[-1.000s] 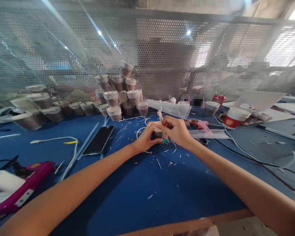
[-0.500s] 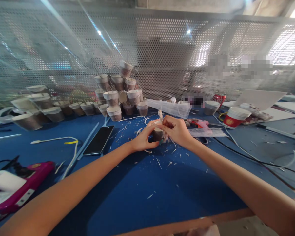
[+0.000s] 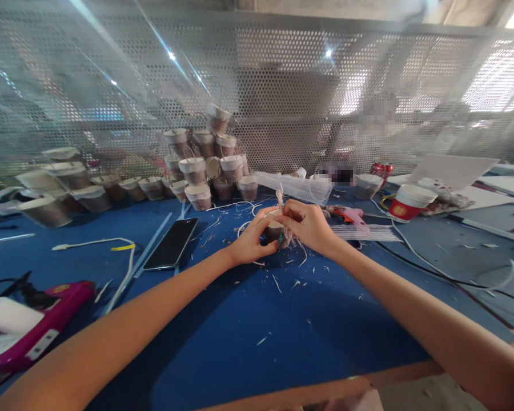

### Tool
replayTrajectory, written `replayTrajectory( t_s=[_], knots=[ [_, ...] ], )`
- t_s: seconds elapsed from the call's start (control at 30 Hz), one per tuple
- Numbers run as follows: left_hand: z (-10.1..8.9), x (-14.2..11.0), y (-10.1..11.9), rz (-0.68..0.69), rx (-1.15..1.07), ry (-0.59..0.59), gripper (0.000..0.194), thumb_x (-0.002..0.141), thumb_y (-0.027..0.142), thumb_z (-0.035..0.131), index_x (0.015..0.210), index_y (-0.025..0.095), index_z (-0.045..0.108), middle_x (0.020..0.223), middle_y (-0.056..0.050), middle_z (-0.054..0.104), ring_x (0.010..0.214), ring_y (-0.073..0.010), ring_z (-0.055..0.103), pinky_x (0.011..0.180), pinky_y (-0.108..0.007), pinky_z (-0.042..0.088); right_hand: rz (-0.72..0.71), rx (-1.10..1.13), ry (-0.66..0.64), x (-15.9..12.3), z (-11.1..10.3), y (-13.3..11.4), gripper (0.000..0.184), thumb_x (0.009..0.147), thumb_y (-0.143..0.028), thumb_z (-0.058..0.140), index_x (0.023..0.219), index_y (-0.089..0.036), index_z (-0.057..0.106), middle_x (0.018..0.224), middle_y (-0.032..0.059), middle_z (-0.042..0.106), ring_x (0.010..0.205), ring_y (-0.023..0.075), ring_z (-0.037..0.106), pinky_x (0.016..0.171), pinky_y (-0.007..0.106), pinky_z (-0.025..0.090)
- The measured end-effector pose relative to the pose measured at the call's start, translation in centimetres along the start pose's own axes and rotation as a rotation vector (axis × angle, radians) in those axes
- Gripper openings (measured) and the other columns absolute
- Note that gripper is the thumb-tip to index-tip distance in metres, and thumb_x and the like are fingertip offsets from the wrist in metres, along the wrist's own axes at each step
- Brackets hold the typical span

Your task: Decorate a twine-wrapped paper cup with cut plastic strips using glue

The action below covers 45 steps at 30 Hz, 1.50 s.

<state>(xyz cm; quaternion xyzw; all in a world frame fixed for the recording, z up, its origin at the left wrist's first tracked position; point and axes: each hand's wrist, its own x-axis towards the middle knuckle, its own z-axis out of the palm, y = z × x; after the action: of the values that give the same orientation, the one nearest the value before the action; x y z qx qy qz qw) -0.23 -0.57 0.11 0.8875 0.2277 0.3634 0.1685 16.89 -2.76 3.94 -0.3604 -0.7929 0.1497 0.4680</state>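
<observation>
My left hand (image 3: 252,238) is closed round a small brown cup (image 3: 274,231), with its thumb low on the near side. A pale, frayed stringy piece (image 3: 280,197) stands up behind my fingers at the cup's right side, and more loose strands hang below. My right hand (image 3: 307,226) pinches at this piece beside the rim; the fingertips partly hide what is between them. A small green bit shows by my left thumb. Pale fibre scraps (image 3: 297,283) lie on the blue table (image 3: 257,325) around both hands.
Several small brown cups with pale rims (image 3: 197,197) are stacked at the back. A phone (image 3: 171,244) and a magenta power strip (image 3: 55,311) lie to the left. On the right are a pink glue gun (image 3: 354,218), clear glue sticks (image 3: 368,233), red-and-white paper cups (image 3: 406,206) and cables.
My left thumb and fingers have shifted slightly on the cup, which tilted a little and back. The right hand keeps its pinch at nearly the same place.
</observation>
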Motion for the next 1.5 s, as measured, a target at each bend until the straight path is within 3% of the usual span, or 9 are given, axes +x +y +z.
replayTrajectory(
  t_s=[0.4, 0.73, 0.9, 1.3, 1.5],
  knots=[
    [0.1, 0.1, 0.1, 0.001, -0.003, -0.001, 0.055, 0.072, 0.023, 0.055, 0.124, 0.023, 0.037, 0.129, -0.011, 0.032, 0.122, -0.0293, 0.032, 0.097, -0.05, 0.034, -0.061, -0.165, -0.032, 0.4, -1.3, -0.1, 0.029, 0.083, -0.032, 0.047, 0.058, -0.019, 0.038, 0.05, -0.0049, 0.04, 0.047, 0.0071, 0.035, 0.051, 0.023, 0.03],
    [0.0, 0.0, 0.0, 0.013, 0.006, -0.018, 0.056, 0.071, 0.02, 0.054, 0.124, 0.022, 0.035, 0.131, -0.012, 0.029, 0.124, -0.0299, 0.029, 0.099, -0.051, 0.031, 0.054, -0.051, -0.091, 0.3, -1.7, 0.0, 0.031, 0.082, -0.041, 0.047, 0.061, -0.019, 0.044, 0.046, -0.0038, 0.047, 0.043, 0.008, 0.043, 0.047, 0.023, 0.034],
    [-0.3, 0.1, 0.1, 0.059, -0.013, -0.067, 0.067, 0.068, 0.025, 0.059, 0.128, 0.023, 0.03, 0.133, -0.013, 0.026, 0.126, -0.0317, 0.025, 0.099, -0.052, 0.029, 0.093, 0.04, -0.071, -0.1, -1.3, 0.0, 0.03, 0.082, -0.041, 0.048, 0.063, -0.019, 0.041, 0.045, -0.0044, 0.05, 0.039, 0.0087, 0.048, 0.045, 0.023, 0.039],
    [0.1, 0.2, 0.1, 0.083, 0.07, -0.012, 0.064, 0.068, 0.021, 0.057, 0.126, 0.021, 0.03, 0.129, -0.014, 0.029, 0.124, -0.0303, 0.027, 0.101, -0.052, 0.027, 0.169, 0.178, -0.066, -0.4, -1.0, -0.2, 0.029, 0.08, -0.044, 0.05, 0.065, -0.02, 0.041, 0.045, -0.005, 0.049, 0.036, 0.0087, 0.05, 0.037, 0.021, 0.042],
    [0.2, 0.4, 0.8, 0.122, 0.118, 0.02, 0.062, 0.061, 0.016, 0.057, 0.119, 0.021, 0.034, 0.125, -0.012, 0.035, 0.123, -0.0289, 0.03, 0.102, -0.049, 0.028, 0.156, 0.212, -0.191, -0.4, -1.2, 0.0, 0.027, 0.08, -0.044, 0.05, 0.07, -0.019, 0.046, 0.046, -0.0055, 0.049, 0.036, 0.0078, 0.049, 0.038, 0.021, 0.041]
  ],
)
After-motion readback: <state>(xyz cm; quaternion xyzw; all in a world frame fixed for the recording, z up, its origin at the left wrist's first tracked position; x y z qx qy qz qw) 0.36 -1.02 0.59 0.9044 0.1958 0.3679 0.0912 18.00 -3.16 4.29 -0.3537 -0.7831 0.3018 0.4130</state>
